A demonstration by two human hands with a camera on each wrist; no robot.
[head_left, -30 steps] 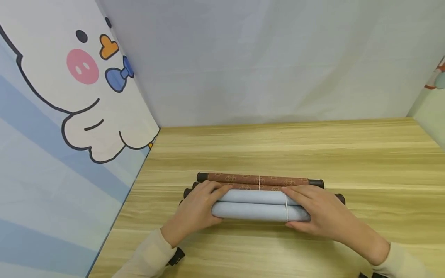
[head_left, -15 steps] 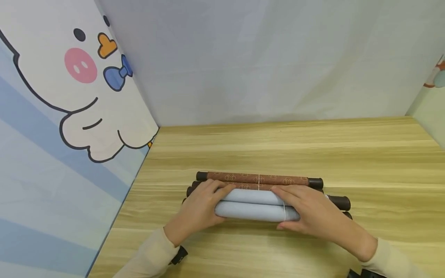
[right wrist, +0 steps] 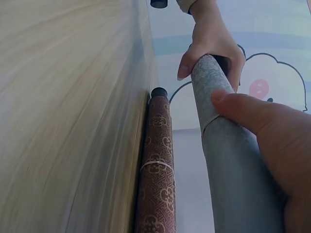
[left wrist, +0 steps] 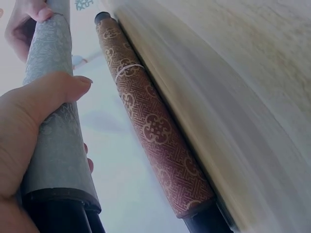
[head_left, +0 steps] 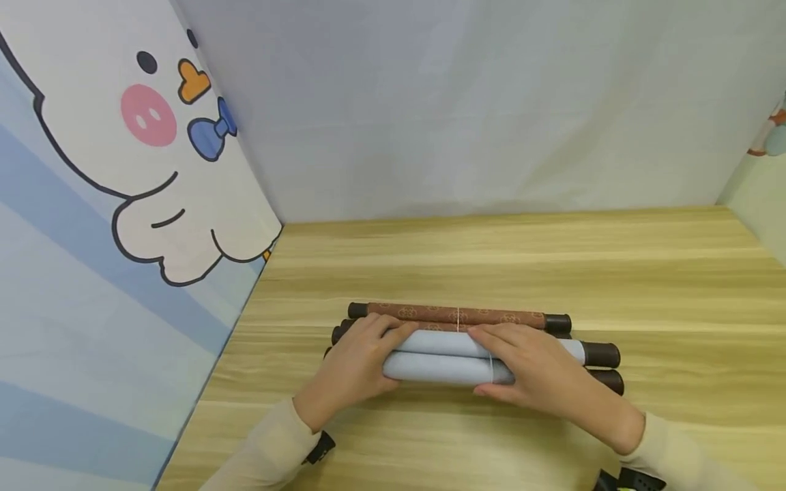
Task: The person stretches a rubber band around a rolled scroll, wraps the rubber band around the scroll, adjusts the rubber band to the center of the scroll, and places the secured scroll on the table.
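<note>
Two pale blue-grey rolled scrolls with dark end knobs lie side by side, the front scroll (head_left: pixel 430 367) and the rear scroll (head_left: pixel 445 343). My left hand (head_left: pixel 356 365) grips both near their left ends, thumb on the near side. From the right, my right hand (head_left: pixel 543 372) holds the pair beside a thin white tie (head_left: pixel 491 368). In the left wrist view, one grey scroll (left wrist: pixel 58 150) shows above the table, apart from a brown scroll. Just behind the pair lie two brown scrolls with gold motifs; the farther brown scroll (head_left: pixel 491 317) shows best, the nearer is partly covered.
The wood-grain table (head_left: pixel 522 266) extends behind and to both sides. A pale cloth wall (head_left: pixel 467 109) rises at the back. At left stands a panel (head_left: pixel 80 327) with a cartoon character. Dark wrist straps (head_left: pixel 321 448) sit at the sleeves.
My right hand has slid left along the grey scrolls, baring more of their right ends and dark knobs. The pair has shifted slightly right; the brown scrolls stay put.
</note>
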